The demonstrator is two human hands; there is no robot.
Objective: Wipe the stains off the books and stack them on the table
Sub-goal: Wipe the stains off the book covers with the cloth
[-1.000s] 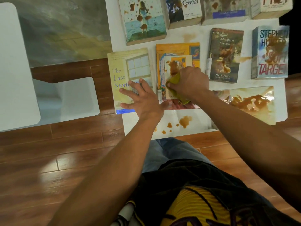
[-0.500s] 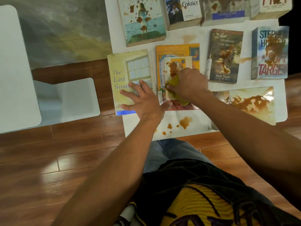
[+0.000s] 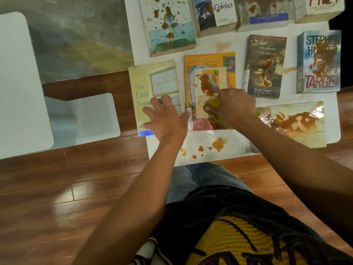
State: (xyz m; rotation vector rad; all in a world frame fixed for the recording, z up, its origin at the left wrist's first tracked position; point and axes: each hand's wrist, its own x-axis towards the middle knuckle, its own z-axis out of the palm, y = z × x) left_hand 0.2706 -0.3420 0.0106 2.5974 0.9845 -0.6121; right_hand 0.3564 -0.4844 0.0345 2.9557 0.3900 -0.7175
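At the near edge of the white table [image 3: 238,150], the right hand [image 3: 234,106] grips a bunched yellow-green cloth [image 3: 213,104] and presses it on the lower cover of the orange book [image 3: 209,77]. The cover lettering reads "FROM THE" and "FO"; the rest is hidden by the hand. A brown stain [image 3: 206,83] lies on this cover at 11 o'clock from the cloth.

At 9 o'clock from the right hand, the left hand [image 3: 166,117] rests flat, fingers spread, on the pale yellow book [image 3: 149,83] titled "The Last Sum...". Its thumb appears to touch the orange book's left edge.

At 2 o'clock from the right hand lies a stained book [image 3: 265,66] marked "Adventures", "Tom Saw" and "Mark Twain". At 3 o'clock beyond it, a book [image 3: 319,62] reads "STEPHEN H..." and "TARGET". At 12 o'clock, a book [image 3: 215,14] reads "CONTACT". At 4 o'clock lies a heavily stained flat book [image 3: 294,123]. Brown drops [image 3: 217,144] mark the table at 6 o'clock.
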